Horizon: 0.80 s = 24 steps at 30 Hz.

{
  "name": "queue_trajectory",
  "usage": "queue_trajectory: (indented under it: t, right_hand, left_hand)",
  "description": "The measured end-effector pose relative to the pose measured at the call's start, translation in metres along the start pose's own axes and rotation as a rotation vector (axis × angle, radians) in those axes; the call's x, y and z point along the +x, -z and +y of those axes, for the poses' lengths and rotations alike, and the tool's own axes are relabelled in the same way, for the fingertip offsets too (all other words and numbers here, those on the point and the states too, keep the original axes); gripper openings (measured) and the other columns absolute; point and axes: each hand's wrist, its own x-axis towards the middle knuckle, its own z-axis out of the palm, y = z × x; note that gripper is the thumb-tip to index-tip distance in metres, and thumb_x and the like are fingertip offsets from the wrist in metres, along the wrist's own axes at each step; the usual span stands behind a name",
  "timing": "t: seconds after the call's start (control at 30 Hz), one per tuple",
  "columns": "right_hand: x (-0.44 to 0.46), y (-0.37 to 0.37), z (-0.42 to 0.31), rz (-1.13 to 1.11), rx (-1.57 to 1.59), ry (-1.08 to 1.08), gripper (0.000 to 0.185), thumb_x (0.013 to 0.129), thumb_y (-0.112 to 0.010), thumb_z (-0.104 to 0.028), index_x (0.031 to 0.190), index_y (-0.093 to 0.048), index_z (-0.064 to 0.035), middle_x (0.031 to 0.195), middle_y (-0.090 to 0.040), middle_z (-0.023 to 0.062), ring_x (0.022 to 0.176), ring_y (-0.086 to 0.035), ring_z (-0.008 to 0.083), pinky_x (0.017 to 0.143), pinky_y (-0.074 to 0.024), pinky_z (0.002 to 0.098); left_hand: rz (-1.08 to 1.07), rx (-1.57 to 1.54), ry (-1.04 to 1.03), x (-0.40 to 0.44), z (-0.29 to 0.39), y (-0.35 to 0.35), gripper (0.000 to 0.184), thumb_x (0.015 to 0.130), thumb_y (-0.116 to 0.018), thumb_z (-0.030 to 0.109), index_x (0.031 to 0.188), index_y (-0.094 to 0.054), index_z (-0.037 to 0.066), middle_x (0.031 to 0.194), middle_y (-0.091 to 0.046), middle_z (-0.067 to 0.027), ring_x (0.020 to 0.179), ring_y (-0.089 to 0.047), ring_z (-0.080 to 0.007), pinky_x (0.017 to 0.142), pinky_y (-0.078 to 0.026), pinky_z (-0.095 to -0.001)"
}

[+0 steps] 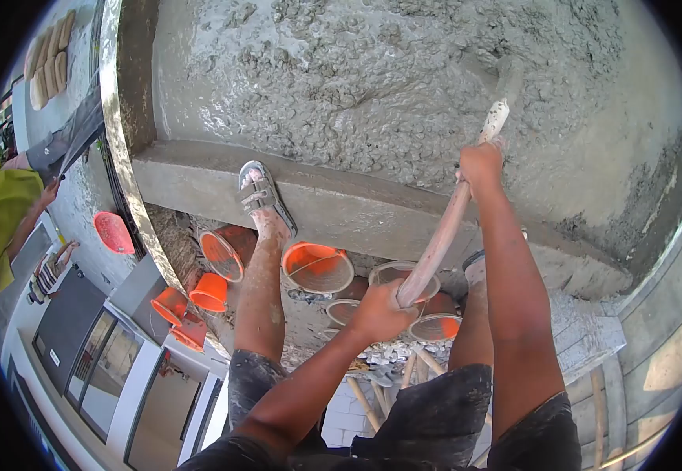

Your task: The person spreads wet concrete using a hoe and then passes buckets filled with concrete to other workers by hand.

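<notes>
So everything here sits around one concrete ledge (333, 206), easiest to use that as the reference. On the far side of it there's a big spread of wet, lumpy grey concrete (333, 94). A long pale handle (441, 242) slants right across the ledge, its far end down in that mix. Can't tell what tool head is on it, the concrete hides it.

Both hands are wrapped around the handle: the left hand (384, 314) is closed on the butt end, on the near side of the ledge, and the right hand (481, 167) is clamped higher up, over the mix just beyond the ledge. The left foot, in a muddy sandal (279, 208), is planted on top of the ledge.

Bunch of orange buckets (317, 268) below the ledge on the near side, some pretty caked. Off to the left of the ledge there's a red tub (113, 233), plus a person in a yellow-green top (5, 216). Stacked sacks (49, 59) lie farther off, past the ledge's left end.
</notes>
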Motion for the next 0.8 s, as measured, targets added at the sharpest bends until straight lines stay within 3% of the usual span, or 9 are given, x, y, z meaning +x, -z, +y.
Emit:
queue_trajectory:
  t: [0.13, 0.23, 0.3, 0.37, 0.47, 0.53, 0.63, 0.73, 0.8]
  right_hand:
    - [-0.082, -0.051, 0.055, -0.172, -0.200, -0.003, 0.034, 0.080, -0.056, -0.015, 0.085, -0.062, 0.0177, 0.080, -0.064, 0.0286, 0.059, -0.065, 0.0339, 0.057, -0.0539, 0.0399]
    - [-0.142, -0.077, 0.084, -0.204, -0.324, 0.069, 0.061, 0.081, -0.059, -0.015, 0.125, -0.039, 0.0214, 0.101, -0.063, 0.0304, 0.090, -0.065, 0.0407, 0.081, -0.0522, 0.0399]
    - [-0.157, -0.086, 0.070, -0.118, -0.408, 0.243, 0.073, 0.080, -0.060, -0.015, 0.135, -0.027, 0.0206, 0.106, -0.062, 0.0311, 0.097, -0.063, 0.0417, 0.086, -0.0509, 0.0397]
    - [-0.179, -0.062, 0.006, -0.151, -0.242, 0.165, 0.085, 0.079, -0.062, -0.016, 0.141, -0.015, 0.0165, 0.112, -0.059, 0.0326, 0.102, -0.061, 0.0436, 0.090, -0.0488, 0.0397]
    - [-0.120, -0.034, -0.127, -0.007, -0.112, 0.383, 0.080, 0.080, -0.063, -0.018, 0.137, -0.021, 0.0191, 0.101, -0.061, 0.0341, 0.094, -0.064, 0.0409, 0.085, -0.0510, 0.0408]
    - [-0.046, -0.027, -0.217, 0.160, -0.325, 0.530, 0.062, 0.084, -0.059, -0.025, 0.124, -0.042, 0.0192, 0.095, -0.063, 0.0337, 0.093, -0.065, 0.0406, 0.084, -0.0512, 0.0424]
    - [0.049, -0.030, -0.317, 0.323, -0.691, 0.789, 0.041, 0.084, -0.046, -0.031, 0.096, -0.071, -0.0004, 0.099, -0.069, 0.0187, 0.096, -0.065, 0.0363, 0.085, -0.0507, 0.0412]
    - [0.156, -0.059, -0.337, 0.280, -0.909, 0.794, 0.042, 0.083, -0.043, -0.031, 0.098, -0.071, -0.0032, 0.098, -0.069, 0.0165, 0.097, -0.065, 0.0353, 0.085, -0.0504, 0.0414]
    - [0.166, -0.084, -0.318, 0.158, -0.756, 0.676, 0.040, 0.083, -0.043, -0.026, 0.098, -0.069, 0.0002, 0.097, -0.070, 0.0167, 0.091, -0.067, 0.0334, 0.084, -0.0512, 0.0399]
  left_hand:
    - [0.063, 0.007, 0.151, -0.098, -0.061, -0.032, 0.037, 0.069, -0.070, 0.021, 0.096, -0.060, -0.002, 0.078, -0.064, -0.0218, 0.074, -0.066, -0.0319, 0.069, -0.050, -0.0399]
    - [-0.025, -0.014, 0.273, -0.142, -0.089, -0.043, 0.055, 0.069, -0.072, 0.025, 0.113, -0.059, -0.005, 0.093, -0.066, -0.0264, 0.092, -0.066, -0.0377, 0.081, -0.051, -0.0408]
    - [0.019, -0.043, 0.228, -0.159, -0.103, -0.044, 0.049, 0.069, -0.072, 0.023, 0.106, -0.060, -0.006, 0.086, -0.066, -0.0243, 0.084, -0.067, -0.0329, 0.076, -0.051, -0.0396]
    - [0.043, -0.067, 0.169, -0.147, -0.093, -0.027, 0.044, 0.068, -0.072, 0.021, 0.099, -0.061, -0.007, 0.080, -0.066, -0.0223, 0.075, -0.067, -0.0273, 0.071, -0.051, -0.0379]
    - [0.133, -0.127, -0.045, -0.054, -0.017, 0.041, 0.039, 0.068, -0.071, 0.018, 0.099, -0.063, -0.004, 0.081, -0.067, -0.0198, 0.075, -0.066, -0.0238, 0.071, -0.051, -0.0366]
    - [0.155, -0.205, -0.280, 0.045, 0.036, 0.091, 0.034, 0.068, -0.069, 0.016, 0.095, -0.062, -0.003, 0.073, -0.062, -0.0121, 0.069, -0.062, -0.0201, 0.065, -0.049, -0.0351]
    - [0.038, -0.245, -0.340, 0.169, 0.132, 0.172, 0.026, 0.067, -0.068, 0.017, 0.084, -0.062, -0.001, 0.068, -0.060, -0.0107, 0.059, -0.058, -0.0205, 0.058, -0.047, -0.0357]
    - [-0.015, -0.324, -0.251, 0.212, 0.158, 0.194, 0.022, 0.067, -0.067, 0.017, 0.079, -0.061, 0.000, 0.063, -0.059, -0.0083, 0.054, -0.056, -0.0189, 0.054, -0.045, -0.0347]
    - [0.128, -0.374, -0.358, 0.210, 0.124, 0.175, 0.020, 0.068, -0.065, 0.017, 0.078, -0.061, 0.000, 0.059, -0.057, -0.0071, 0.048, -0.052, -0.0163, 0.046, -0.041, -0.0336]
